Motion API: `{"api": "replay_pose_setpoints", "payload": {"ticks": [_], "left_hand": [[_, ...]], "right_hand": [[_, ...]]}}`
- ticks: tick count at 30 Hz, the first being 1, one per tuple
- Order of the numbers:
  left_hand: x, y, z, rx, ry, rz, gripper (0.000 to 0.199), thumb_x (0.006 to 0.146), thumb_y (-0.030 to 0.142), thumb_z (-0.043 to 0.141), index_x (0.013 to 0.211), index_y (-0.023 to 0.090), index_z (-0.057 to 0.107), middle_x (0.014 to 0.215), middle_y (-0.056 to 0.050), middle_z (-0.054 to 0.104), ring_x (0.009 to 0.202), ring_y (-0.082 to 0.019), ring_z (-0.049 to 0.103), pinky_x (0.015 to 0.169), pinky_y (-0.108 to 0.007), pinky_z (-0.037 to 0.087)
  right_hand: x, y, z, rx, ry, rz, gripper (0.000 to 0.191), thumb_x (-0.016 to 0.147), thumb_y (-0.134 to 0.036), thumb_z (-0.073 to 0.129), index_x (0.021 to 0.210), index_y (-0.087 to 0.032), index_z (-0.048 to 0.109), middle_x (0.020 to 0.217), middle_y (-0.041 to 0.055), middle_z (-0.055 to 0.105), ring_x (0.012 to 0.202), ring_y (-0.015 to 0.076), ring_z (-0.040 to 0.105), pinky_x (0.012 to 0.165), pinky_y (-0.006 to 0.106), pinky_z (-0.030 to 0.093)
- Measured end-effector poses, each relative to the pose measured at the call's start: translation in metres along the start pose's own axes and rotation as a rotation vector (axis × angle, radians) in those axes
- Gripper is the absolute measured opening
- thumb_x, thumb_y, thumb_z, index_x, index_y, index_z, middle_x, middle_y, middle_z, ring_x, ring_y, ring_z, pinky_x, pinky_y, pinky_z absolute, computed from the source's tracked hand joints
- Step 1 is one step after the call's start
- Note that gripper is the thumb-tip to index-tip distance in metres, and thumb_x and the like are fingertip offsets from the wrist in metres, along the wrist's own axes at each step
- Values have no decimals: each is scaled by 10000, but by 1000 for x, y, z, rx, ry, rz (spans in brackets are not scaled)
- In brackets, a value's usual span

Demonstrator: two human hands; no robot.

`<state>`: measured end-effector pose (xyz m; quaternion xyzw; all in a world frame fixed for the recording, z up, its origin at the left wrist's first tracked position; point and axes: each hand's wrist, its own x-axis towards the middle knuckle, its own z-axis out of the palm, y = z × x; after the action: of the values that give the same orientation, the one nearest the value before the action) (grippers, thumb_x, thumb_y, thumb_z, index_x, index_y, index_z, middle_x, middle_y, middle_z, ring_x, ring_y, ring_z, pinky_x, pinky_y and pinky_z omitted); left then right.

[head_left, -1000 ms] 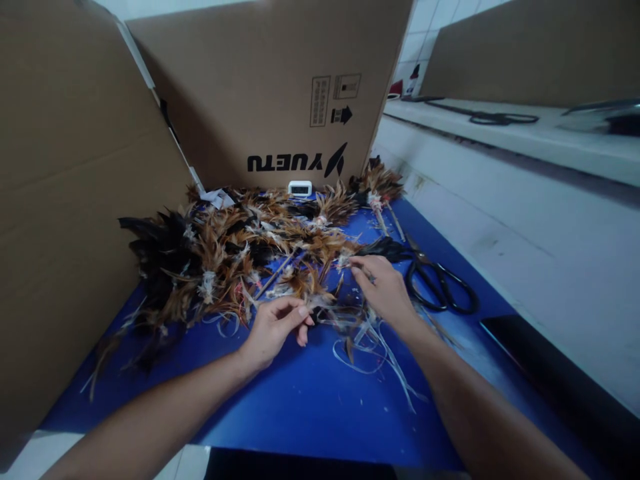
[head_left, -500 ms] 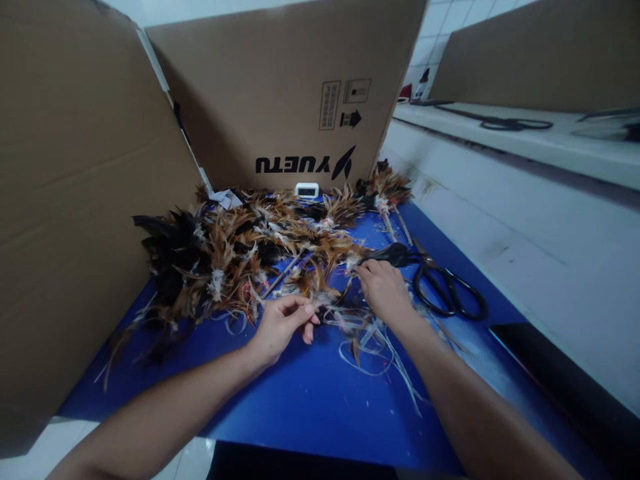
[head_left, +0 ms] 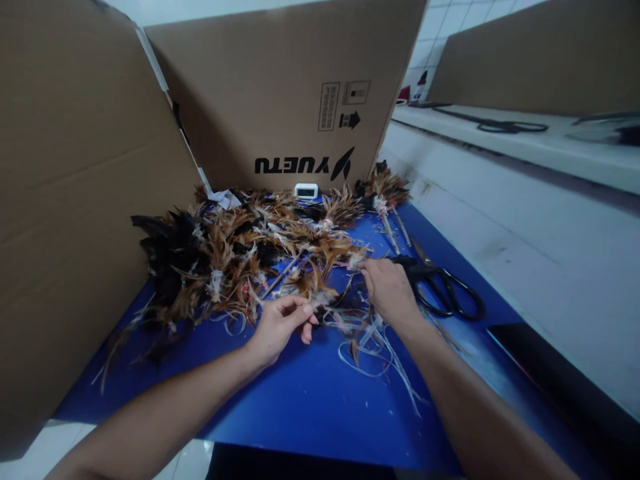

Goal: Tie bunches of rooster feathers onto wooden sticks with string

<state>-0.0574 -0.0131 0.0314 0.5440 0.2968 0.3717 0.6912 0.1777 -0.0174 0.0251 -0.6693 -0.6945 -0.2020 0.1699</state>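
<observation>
Brown and black feathers [head_left: 225, 247] lie in a wide heap on the blue table [head_left: 300, 407]. At the near edge of the heap, my left hand [head_left: 287, 323] pinches a small feather tuft [head_left: 316, 293] between thumb and fingertips. To its right, my right hand [head_left: 387, 283] is closed beside another pale-based feather tuft [head_left: 356, 258]; what its fingertips hold, if anything, is hidden. Black-handled scissors [head_left: 450, 293] rest just right of that hand. Pale plastic strips [head_left: 370, 343] lie tangled between and below my hands.
Cardboard panels [head_left: 280, 87] stand behind and at the left. A small white digital device [head_left: 306, 191] sits at the back. A dark flat object [head_left: 540, 367] lies on the right, below a white ledge [head_left: 560, 143].
My right hand has shifted slightly to the right. The black feathers that were beside its fingers now show less. My left hand stays almost where it was.
</observation>
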Motion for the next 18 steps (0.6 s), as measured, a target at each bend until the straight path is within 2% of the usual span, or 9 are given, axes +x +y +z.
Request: {"api": "replay_pose_setpoints", "payload": {"ticks": [9,14,18], "left_hand": [[0,-1,0,13,10,1,200,779,306,595,731,112,594,646,-17,615,417,-60,511,464,-209,429],[0,-1,0,29,13,0,206,781,313,593,731,113,594,652,-22,625,417,-60,514,463,-208,429],[1,0,0,38,15,2,209,782,313,592,723,112,594,642,-19,618,414,-58,510,462,-206,427]], "right_hand": [[-3,12,-8,134,155,-35,208,858,-159,431,1002,-161,581,874,75,634,871,217,517,765,335,328],[-4,13,-13,191,207,-40,164,852,-161,464,911,-169,617,880,61,644,889,206,528,791,347,352],[-3,11,-25,162,332,-6,135,826,-184,526,850,-195,658,1000,64,614,984,227,492,821,367,352]]}}
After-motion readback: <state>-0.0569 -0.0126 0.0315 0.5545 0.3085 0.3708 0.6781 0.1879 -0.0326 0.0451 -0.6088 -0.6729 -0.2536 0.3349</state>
